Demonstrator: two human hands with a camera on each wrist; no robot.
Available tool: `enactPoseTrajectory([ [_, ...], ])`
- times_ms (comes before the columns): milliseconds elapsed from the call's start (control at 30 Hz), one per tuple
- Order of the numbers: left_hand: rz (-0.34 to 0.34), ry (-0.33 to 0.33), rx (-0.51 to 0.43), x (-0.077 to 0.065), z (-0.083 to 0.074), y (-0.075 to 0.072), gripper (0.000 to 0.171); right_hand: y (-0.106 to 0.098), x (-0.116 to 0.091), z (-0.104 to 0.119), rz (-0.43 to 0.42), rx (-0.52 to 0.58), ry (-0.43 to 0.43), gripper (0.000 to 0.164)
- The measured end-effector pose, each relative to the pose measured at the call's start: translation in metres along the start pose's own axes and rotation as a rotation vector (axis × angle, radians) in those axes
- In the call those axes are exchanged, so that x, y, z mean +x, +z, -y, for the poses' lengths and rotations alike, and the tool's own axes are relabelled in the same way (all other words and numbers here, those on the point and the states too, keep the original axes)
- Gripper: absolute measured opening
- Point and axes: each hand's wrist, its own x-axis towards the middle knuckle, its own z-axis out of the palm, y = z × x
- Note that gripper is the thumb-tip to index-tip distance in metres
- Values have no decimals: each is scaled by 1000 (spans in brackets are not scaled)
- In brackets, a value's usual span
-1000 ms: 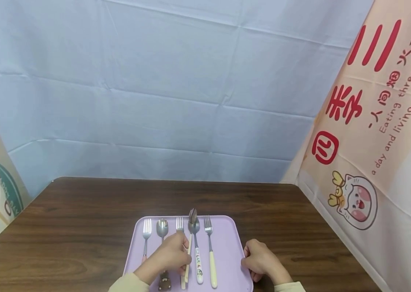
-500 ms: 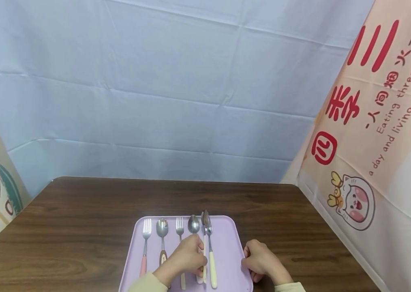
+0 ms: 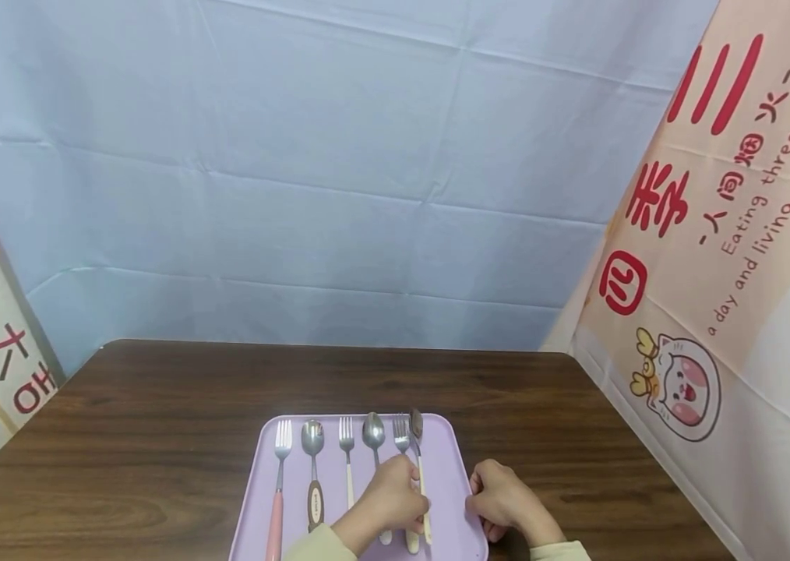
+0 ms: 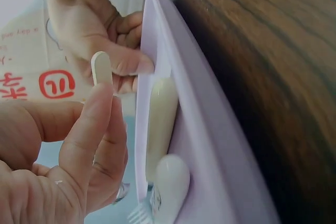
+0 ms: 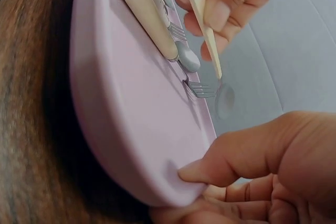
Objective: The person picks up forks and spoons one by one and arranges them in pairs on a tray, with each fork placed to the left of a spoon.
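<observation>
My left hand (image 3: 388, 495) pinches a spoon (image 4: 101, 67) by its slim cream handle, between thumb and fingers. In the right wrist view the spoon (image 5: 226, 100) hangs tilted over the tray, bowl pointing away. Beneath the left hand lies a fork (image 3: 402, 438) with a thick pale-yellow handle, partly covered by the hand. Left of that lies a spoon (image 3: 373, 431) with a white handle. At the lilac tray's (image 3: 447, 467) right edge, my right hand (image 3: 507, 499) grips the rim, thumb inside and fingers underneath.
Further left on the tray lie a white-handled fork (image 3: 347, 440), a brown-handled spoon (image 3: 312, 439) and a pink-handled fork (image 3: 276, 522), side by side. The dark wooden table (image 3: 156, 452) extends round the tray. A pale blue cloth (image 3: 339, 195) hangs behind it.
The left hand has carried the cream-handled spoon rightward across the row, from near the white-handled fork to just right of the yellow-handled fork. The right hand stays on the tray's edge.
</observation>
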Motion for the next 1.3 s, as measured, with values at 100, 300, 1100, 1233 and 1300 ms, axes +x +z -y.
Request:
enactPoseTrajectory([
  [100,-23,-14,9,-3,-3,7,32,0,-3,0,13,2,-10,13],
  [300,-77,-16,20,-10,-9,15,36,-1,-9,1,32,13,-17,12],
  [1100,-55,54,336,-6,-8,24,58,0,-11,2,35,6,-6,13],
  [1233,-44,66,350,-2,-5,24,59,0,-8,2,29,4,3,13],
  [1300,-39,75,359,0,-4,24,57,0,-6,1,26,4,9,12],
])
